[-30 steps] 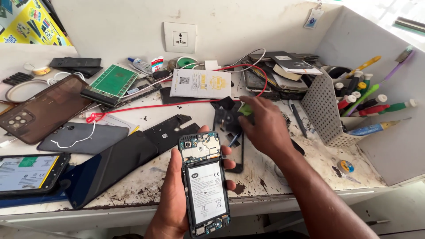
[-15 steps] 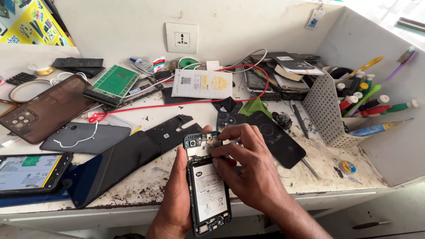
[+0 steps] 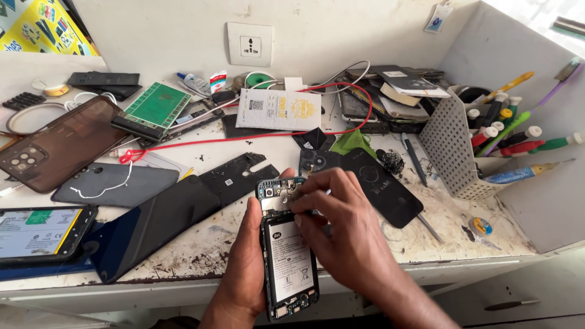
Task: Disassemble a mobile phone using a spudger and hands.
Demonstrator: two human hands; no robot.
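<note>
At lower centre of the frame, the left hand [image 3: 244, 268] is wrapped around an opened black smartphone with its back removed and white-labelled battery exposed [image 3: 286, 250], gripping it from below. The right hand [image 3: 341, 228] rests over the phone's upper part, fingers [image 3: 304, 198] pinched narrowly at the circuit board; whether they hold anything cannot be told.

A green circuit board [image 3: 155, 106] lies beside a red wire [image 3: 244, 139].
</note>
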